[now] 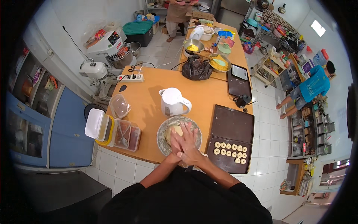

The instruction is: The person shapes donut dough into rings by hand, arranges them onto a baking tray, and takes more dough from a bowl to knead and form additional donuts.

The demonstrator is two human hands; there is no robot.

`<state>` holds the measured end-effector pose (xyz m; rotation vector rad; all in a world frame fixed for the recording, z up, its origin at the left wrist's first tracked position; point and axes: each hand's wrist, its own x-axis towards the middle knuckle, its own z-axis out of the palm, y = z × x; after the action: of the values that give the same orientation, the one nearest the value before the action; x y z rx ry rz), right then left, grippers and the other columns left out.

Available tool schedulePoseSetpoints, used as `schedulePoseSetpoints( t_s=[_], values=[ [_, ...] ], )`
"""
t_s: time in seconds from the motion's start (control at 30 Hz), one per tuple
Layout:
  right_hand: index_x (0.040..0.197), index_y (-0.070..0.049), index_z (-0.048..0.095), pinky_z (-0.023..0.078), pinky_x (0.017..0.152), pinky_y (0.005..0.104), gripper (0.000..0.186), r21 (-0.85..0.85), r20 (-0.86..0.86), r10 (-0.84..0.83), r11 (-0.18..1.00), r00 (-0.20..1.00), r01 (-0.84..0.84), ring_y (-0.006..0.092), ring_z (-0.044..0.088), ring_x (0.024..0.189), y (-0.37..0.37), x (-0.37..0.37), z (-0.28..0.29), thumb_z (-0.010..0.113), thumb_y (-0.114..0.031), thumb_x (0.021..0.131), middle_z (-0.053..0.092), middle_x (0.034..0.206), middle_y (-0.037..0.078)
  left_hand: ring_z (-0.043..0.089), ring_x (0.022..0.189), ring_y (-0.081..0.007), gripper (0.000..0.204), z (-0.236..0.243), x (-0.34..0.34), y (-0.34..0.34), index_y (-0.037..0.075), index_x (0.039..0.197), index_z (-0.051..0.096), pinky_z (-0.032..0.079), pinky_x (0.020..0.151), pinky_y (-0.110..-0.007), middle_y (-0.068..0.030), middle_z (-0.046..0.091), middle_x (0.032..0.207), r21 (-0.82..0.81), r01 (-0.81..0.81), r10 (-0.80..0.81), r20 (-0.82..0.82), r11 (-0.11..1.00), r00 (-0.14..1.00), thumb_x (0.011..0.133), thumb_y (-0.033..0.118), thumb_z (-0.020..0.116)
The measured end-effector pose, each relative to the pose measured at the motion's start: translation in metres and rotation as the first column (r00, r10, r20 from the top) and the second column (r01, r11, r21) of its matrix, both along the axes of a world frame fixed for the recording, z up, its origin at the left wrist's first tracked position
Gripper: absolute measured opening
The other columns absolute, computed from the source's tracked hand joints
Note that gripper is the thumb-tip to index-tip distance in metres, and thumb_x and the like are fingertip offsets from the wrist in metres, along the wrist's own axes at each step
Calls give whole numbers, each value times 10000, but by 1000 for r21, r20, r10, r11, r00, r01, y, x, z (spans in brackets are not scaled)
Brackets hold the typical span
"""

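Observation:
A metal mixing bowl [160, 140], its inner wall smeared with flour or dough, stands near the table's front edge. In it lies a pale ball of dough [173, 131]. My right hand [190, 145] is over the right side of the bowl, its fingers stretched out and dusted with white. Against it, palm to palm or nearly so, is my left hand [176, 142], fingers extended and partly covered by the right. Both hands are next to the dough; whether they touch it I cannot tell. Just behind the bowl is a white electric kettle [172, 101].
At right, one dark baking tray [223, 164] bears several small ring-shaped dough pieces; another tray [232, 121] adjoins it. Plastic tubs [97, 125] stand left. Farther back are a power strip [130, 78], black plastic bag [196, 68] and pan of yellow filling [220, 63]. Two people stand farther off.

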<state>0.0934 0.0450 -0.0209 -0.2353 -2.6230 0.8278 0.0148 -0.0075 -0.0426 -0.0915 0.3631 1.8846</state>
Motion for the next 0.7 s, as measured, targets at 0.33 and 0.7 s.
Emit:
schedulePoseSetpoints(
  t_s=[0.33,0.7],
  values=[
    [1566,-39,155,23,1171,562,893,-331,-352,-105,944,930,-18,447,40,1492,9,-23,-15,252,-686,960,38,1617,265,152,1498,-217,840,13,-12,10,188,1593,108,98,1216,-402,-21,141,1644,-25,-27,12,-472,999,881,953,731,147],
    [1553,-22,-95,-31,1209,437,885,-520,-309,-116,852,944,-66,316,-96,1507,9,-22,-19,165,-647,982,-145,1629,172,60,1515,-285,857,19,-23,12,63,1579,0,26,1205,-435,-177,65,1640,89,-219,189,-848,972,495,979,666,98]
  ],
)
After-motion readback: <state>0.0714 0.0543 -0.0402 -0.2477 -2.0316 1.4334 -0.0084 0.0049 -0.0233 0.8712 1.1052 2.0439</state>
